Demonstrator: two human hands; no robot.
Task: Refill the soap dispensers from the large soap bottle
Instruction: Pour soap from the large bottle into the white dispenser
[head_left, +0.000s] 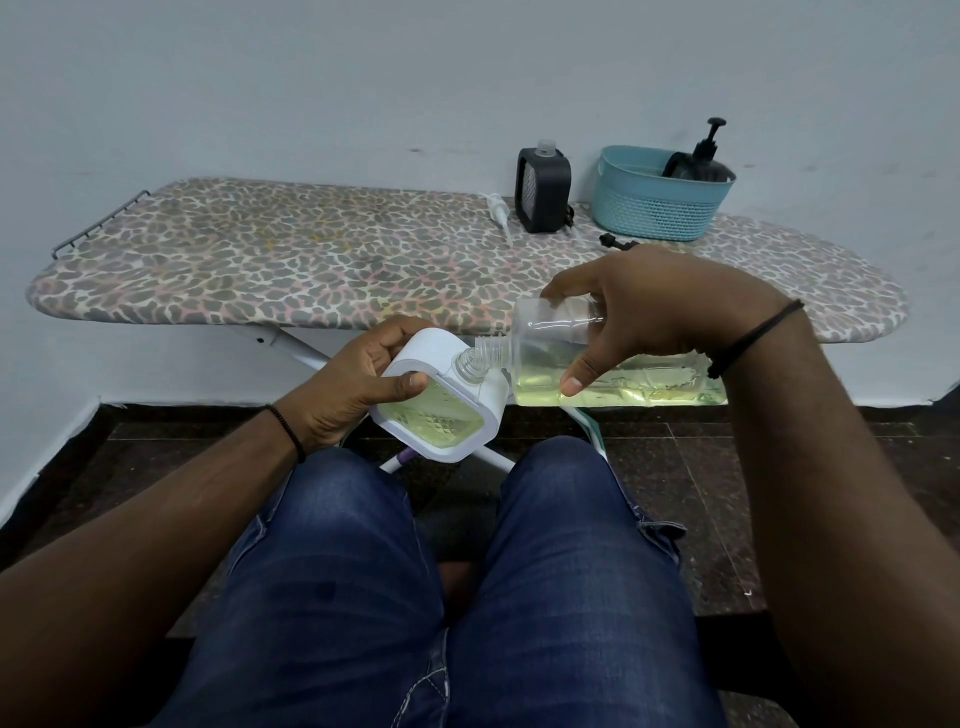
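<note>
My left hand (353, 384) grips a white square soap dispenser (441, 415), tilted, with its clear threaded neck open and yellow-green soap showing through its patterned window. My right hand (639, 317) holds the large clear soap bottle (618, 371) on its side, about half full of yellow-green soap. The bottle's open mouth sits against the dispenser's neck. Both are held above my knees, in front of the ironing board (311, 260). A black square dispenser (543, 189) stands uncapped on the board. Another black pump dispenser (701, 161) lies in a teal basket (660, 202).
A white pump head (498, 213) and a small black pump part (618, 242) lie on the board near the black dispenser. The board's patterned cover stretches left. A pale wall rises behind it. My jeans-clad legs fill the lower view over a dark floor.
</note>
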